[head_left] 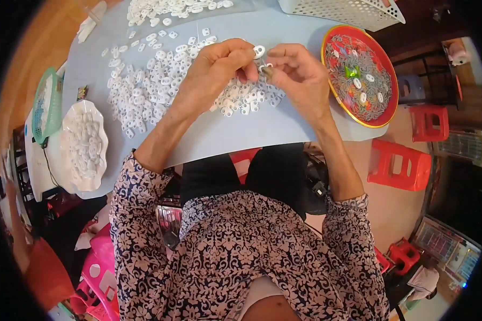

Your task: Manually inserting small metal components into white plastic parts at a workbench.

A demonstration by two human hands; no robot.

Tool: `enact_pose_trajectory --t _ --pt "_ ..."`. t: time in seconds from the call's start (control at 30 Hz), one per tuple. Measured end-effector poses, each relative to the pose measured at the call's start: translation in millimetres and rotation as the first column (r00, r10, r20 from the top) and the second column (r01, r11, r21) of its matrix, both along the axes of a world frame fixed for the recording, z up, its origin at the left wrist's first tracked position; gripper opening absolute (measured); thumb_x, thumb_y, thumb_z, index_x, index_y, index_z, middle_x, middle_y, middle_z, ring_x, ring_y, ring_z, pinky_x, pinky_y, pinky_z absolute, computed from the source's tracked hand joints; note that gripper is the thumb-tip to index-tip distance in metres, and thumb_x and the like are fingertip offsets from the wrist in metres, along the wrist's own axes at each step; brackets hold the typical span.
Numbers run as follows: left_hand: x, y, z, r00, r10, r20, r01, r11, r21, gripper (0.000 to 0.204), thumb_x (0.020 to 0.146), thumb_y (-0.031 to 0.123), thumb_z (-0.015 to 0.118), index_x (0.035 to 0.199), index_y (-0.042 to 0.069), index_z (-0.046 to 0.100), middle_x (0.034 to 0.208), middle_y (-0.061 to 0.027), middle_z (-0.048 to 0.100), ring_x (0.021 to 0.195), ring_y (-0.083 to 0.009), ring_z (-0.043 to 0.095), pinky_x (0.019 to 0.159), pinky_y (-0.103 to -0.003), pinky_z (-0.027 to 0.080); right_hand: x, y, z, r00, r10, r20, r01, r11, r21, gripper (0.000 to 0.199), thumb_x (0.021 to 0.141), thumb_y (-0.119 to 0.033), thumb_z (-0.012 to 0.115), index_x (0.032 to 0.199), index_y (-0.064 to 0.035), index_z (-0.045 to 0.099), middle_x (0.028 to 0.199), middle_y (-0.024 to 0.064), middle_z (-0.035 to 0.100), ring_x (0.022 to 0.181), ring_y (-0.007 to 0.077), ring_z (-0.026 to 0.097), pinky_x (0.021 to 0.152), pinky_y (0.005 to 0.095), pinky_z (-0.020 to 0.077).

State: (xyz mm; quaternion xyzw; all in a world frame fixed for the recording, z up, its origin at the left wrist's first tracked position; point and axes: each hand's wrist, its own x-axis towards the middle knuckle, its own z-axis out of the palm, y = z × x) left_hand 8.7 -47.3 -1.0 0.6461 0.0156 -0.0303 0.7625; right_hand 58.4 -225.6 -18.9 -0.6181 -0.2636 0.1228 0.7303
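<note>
My left hand (219,64): fingers pinched on one white plastic piece (259,51), raised above the table (284,125) so its holes face my other hand. My right hand (300,72): fingertips closed on a small metal clip (266,68), touching or just under the piece; how the two meet is too small to tell. Both hands hover over the pile (160,85) of loose white pieces, spread flat on the grey tabletop, I judge so single ones can be picked off easily. Red tray (333,40), at my right: a bed of metal clips with a few white pieces on top, near the hand that takes from it. White dish (84,144), at my left edge: heaped with white pieces, apart from the loose pile. White basket (353,12), far side. Green basket (47,104), far left. Red stools (399,163) on the floor, right.
</note>
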Motion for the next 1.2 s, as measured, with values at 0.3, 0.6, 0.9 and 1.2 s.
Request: enact_pose_trajectory --t 0.3,0.6,0.9,1.2 --pt "-1.8 1.4 1.4 0.997 -0.055 0.045 0.05 0.994 0.099 0.024 0.095 0.021 0.049 0.088 0.002 0.062 0.071 -0.0028 0.061 0.068 -0.0087 0.053 0.065 -0.024 0.043 -0.7 1.6 -0.3 1.0 -0.013 0.01 0.014 0.997 -0.08 0.03 0.079 0.0 0.068 0.107 0.0005 0.057 0.089 0.0042 0.064 0.076 0.0057 0.056 0.068 0.0202 0.0478" --pt "-1.3 0.0 2.2 0.994 -0.049 0.093 0.032 0.984 0.176 0.023 0.095 0.02 0.049 0.088 0.002 0.062 0.07 -0.0028 0.061 0.067 -0.0085 0.053 0.064 -0.024 0.043 -0.2 0.8 0.5 1.0 -0.014 0.024 0.016 0.996 -0.091 0.03 0.08 0.001 0.065 0.109 0.0007 0.056 0.088 0.0026 0.063 0.074 0.0053 0.055 0.066 0.0197 0.0474" --pt "-2.6 0.1 2.5 0.986 -0.059 0.153 0.007 0.948 0.318 0.024 0.096 0.02 0.048 0.088 0.002 0.061 0.07 -0.0025 0.06 0.066 -0.0084 0.051 0.063 -0.024 0.043 -2.1 0.7 1.7 0.999 -0.014 0.047 0.02 0.993 -0.118 0.031 0.081 0.001 0.064 0.111 0.0015 0.055 0.087 0.0018 0.063 0.075 0.005 0.056 0.066 0.0193 0.0474" --pt "-1.9 -1.7 3.2 0.998 -0.044 -0.047 0.049 0.995 0.091 0.024 0.095 0.02 0.047 0.09 0.002 0.062 0.07 -0.004 0.06 0.066 -0.0104 0.052 0.064 -0.025 0.044 -1.6 1.4 0.8 0.999 -0.007 0.047 0.012 0.995 -0.096 0.03 0.081 0.0 0.063 0.111 0.0014 0.055 0.085 0.0016 0.062 0.073 0.0047 0.056 0.064 0.0189 0.047"
